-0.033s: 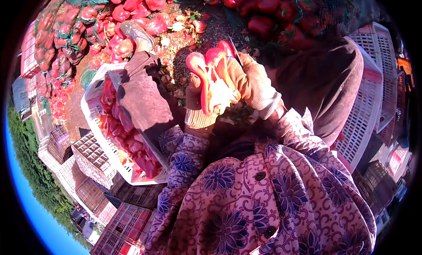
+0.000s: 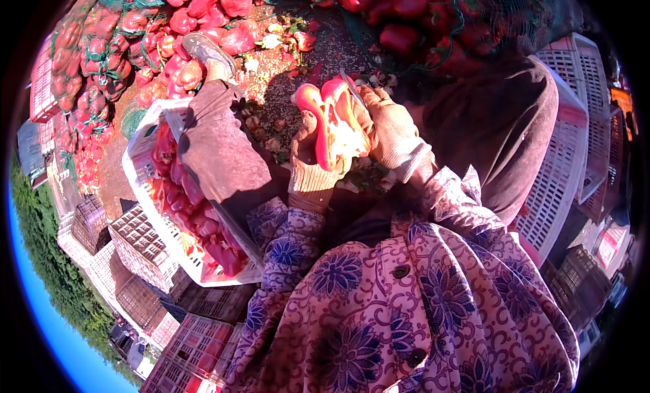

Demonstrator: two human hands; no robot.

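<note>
A red bell pepper (image 2: 325,125), cut open with its pale core and seeds showing, is held up between my hands. My left hand (image 2: 309,149), in a tan knit glove, is closed around its left side and underneath. Gloved likewise, my right hand (image 2: 389,125) is closed on a small knife (image 2: 353,90), whose thin blade points up and away beside the pepper. The right fingers also lie against the pepper's right side; the knife's handle is hidden in the glove.
By my left leg, a white crate (image 2: 145,183) holds many red pepper pieces (image 2: 196,203). Whole peppers (image 2: 223,14) and net sacks (image 2: 101,54) lie ahead and left. Scraps (image 2: 271,41) litter the ground. Plastic crates (image 2: 552,169) stand at right, others (image 2: 142,247) behind left.
The pepper has shifted slightly right and turned a little in my hands. My left hand has moved a bit right with it; the knife blade now tilts more toward the pepper.
</note>
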